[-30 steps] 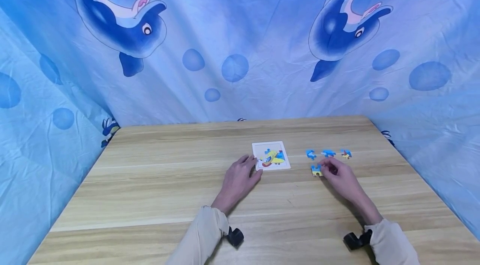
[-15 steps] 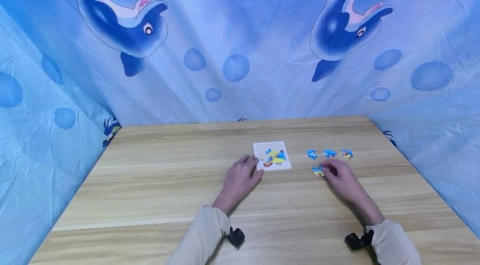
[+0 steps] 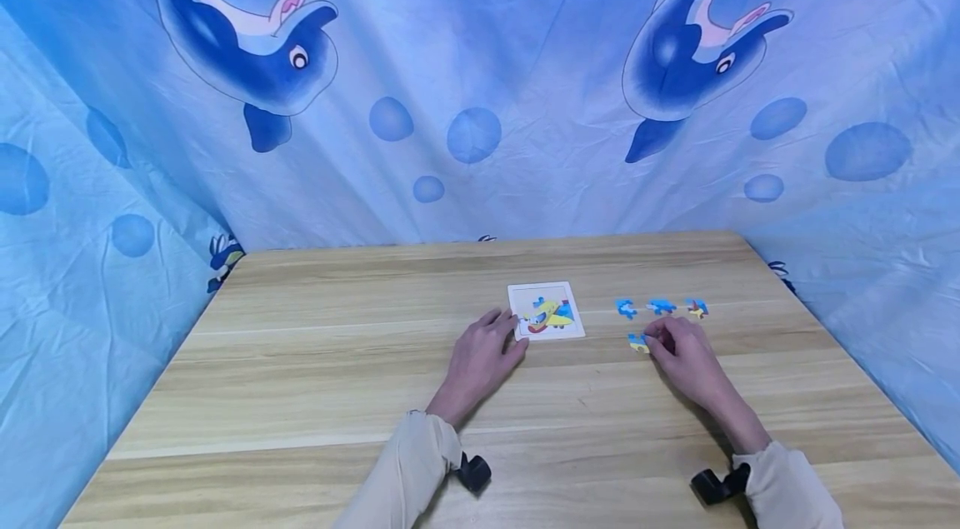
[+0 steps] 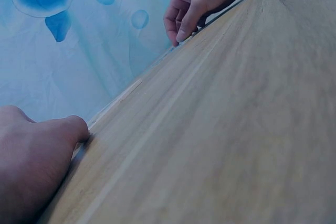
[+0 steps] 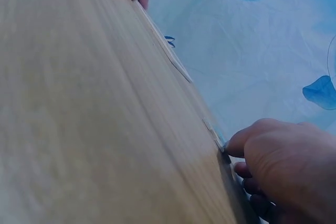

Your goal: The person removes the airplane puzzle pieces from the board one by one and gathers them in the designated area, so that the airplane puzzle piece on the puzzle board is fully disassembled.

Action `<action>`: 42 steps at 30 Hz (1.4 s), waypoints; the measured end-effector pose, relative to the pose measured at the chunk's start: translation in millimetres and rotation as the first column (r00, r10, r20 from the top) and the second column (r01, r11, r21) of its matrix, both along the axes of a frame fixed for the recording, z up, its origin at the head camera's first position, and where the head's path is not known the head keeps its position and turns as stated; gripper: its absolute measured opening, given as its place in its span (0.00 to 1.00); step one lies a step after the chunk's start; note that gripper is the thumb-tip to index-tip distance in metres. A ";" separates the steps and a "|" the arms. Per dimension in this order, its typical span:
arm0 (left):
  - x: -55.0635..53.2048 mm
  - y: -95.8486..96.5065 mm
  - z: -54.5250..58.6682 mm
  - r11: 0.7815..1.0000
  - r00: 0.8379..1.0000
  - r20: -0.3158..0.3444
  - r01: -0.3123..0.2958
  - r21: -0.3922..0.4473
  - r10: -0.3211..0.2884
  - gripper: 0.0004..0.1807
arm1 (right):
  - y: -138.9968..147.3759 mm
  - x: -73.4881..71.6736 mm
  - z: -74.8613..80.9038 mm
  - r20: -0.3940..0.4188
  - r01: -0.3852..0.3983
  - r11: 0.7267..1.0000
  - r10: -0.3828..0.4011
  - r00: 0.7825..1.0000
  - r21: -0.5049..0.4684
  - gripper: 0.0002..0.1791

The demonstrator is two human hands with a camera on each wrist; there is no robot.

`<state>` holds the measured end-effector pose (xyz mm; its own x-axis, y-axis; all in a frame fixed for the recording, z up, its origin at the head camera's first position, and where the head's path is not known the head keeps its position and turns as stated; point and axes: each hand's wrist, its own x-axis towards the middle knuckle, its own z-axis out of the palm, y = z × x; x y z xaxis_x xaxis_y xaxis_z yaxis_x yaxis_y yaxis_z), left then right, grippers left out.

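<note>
In the head view, my left hand (image 3: pixel 483 356) lies at the left edge of a white-bordered puzzle board (image 3: pixel 513 292). Its fingers are relaxed, with fingertips and thumb touching the border. A partly assembled yellow airplane picture shows on the board. To the right, my right hand (image 3: pixel 686 358) pinches the right edge of a blue-and-yellow puzzle piece (image 3: pixel 638 343) low over the table; fingertips hide part of it. In the right wrist view, the right hand (image 5: pixel 286 166) has a fingertip down at the table surface, the other fingers curled beneath.
Beyond the right hand lie three loose pieces in a row: a blue piece (image 3: pixel 626 309), another blue piece (image 3: pixel 662 306) and a blue, red and yellow piece (image 3: pixel 697 308). They rest on the wooden table (image 3: pixel 300 396). A dolphin-print curtain (image 3: pixel 525 179) hangs behind.
The piece at my right fingertips has tilted and dropped slightly, showing less of its outline. Both hands otherwise hold their places; the whole head view has drifted slightly.
</note>
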<state>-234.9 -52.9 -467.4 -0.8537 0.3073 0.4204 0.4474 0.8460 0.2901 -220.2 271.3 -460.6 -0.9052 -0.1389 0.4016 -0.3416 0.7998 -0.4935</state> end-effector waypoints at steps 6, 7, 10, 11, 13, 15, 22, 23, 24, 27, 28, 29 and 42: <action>0.3 -0.6 1.1 1.000 1.000 0.002 -0.004 0.002 0.004 0.23 | -0.2 -0.2 -0.2 -0.010 -0.011 1.000 0.011 1.000 -0.004 0.05; 0.2 -0.7 1.0 1.000 1.000 0.002 -0.004 0.004 0.004 0.23 | -0.2 -0.1 -0.4 -0.015 -0.015 1.000 0.015 1.000 -0.002 0.05; 0.0 -1.1 0.1 1.000 1.000 -0.004 -0.005 0.008 0.005 0.23 | 0.0 -0.7 -1.4 -0.041 -0.031 1.000 0.031 0.999 0.004 0.06; 0.1 -1.2 -0.2 1.000 1.000 -0.006 -0.006 0.009 0.006 0.23 | 0.1 -1.0 -1.7 -0.049 -0.036 0.999 0.036 0.998 0.005 0.06; 0.0 -1.3 -0.6 1.000 1.000 -0.005 -0.007 0.010 0.007 0.23 | 0.2 -1.4 -2.7 -0.063 -0.038 0.999 0.038 0.997 0.008 0.06; 0.0 -1.3 -0.7 1.000 1.000 -0.001 -0.007 0.007 0.007 0.23 | 0.5 -2.0 -3.3 -0.069 -0.036 0.999 0.037 0.997 0.011 0.06; 0.4 -1.6 0.0 1.000 1.000 0.001 -0.004 0.005 0.004 0.23 | 1.7 -2.8 -3.8 -0.030 -0.030 0.999 0.031 0.999 0.010 0.06; 0.5 -1.8 0.0 1.000 1.000 0.000 -0.003 0.008 0.003 0.23 | 2.0 -2.9 -3.8 -0.024 -0.032 0.999 0.032 0.999 0.007 0.06; 0.6 -2.1 -0.1 1.000 1.000 -0.001 -0.003 0.009 0.003 0.23 | 2.5 -2.9 -3.5 -0.016 -0.037 0.999 0.037 0.999 0.000 0.06; 0.7 -2.8 -0.4 1.000 1.000 0.001 -0.004 0.012 0.004 0.23 | 3.8 -2.6 -2.3 0.010 -0.056 0.998 0.056 0.998 -0.035 0.07; 0.6 -3.0 -0.4 1.000 1.000 0.001 -0.005 0.011 0.005 0.23 | 4.3 -2.5 -1.6 0.021 -0.062 0.996 0.064 0.998 -0.057 0.08; 0.6 -3.0 -0.5 1.000 1.000 0.001 -0.005 0.010 0.005 0.23 | 4.9 -2.0 -0.7 0.033 -0.066 0.995 0.068 0.997 -0.077 0.08; -0.3 -0.7 -0.4 1.000 1.000 0.013 0.003 0.004 -0.003 0.23 | 6.2 -2.5 12.1 0.005 -0.030 0.981 0.031 0.999 -0.192 0.11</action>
